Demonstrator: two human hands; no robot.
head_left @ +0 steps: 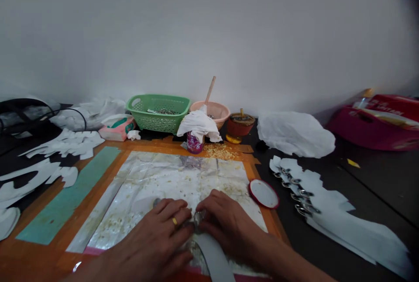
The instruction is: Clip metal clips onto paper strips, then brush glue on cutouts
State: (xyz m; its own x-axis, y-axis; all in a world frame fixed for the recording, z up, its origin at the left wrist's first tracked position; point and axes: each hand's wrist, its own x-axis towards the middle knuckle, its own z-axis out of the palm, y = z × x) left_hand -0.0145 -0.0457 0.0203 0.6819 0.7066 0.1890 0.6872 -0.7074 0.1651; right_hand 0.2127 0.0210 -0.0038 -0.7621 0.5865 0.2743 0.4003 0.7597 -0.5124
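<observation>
The left hand [147, 238] and right hand [229, 225] are placed on a sheeted work board [163, 177], with a paper strip [214, 258] lying beneath them. Behind the board, a basket [158, 114] is set beside a bowl [209, 114]. Paper cutouts [337, 208] are laid to the board's right, and more cutouts [65, 144] are spread to its left.

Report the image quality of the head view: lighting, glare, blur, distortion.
Head view: light is soft and flat, without hard shadows; the wall looks grey, darkening toward the top right corner; the plastic sheet shows faint sheen; wide-angle distortion curves the wall's base; the left hand and right hand look sharp.
</observation>
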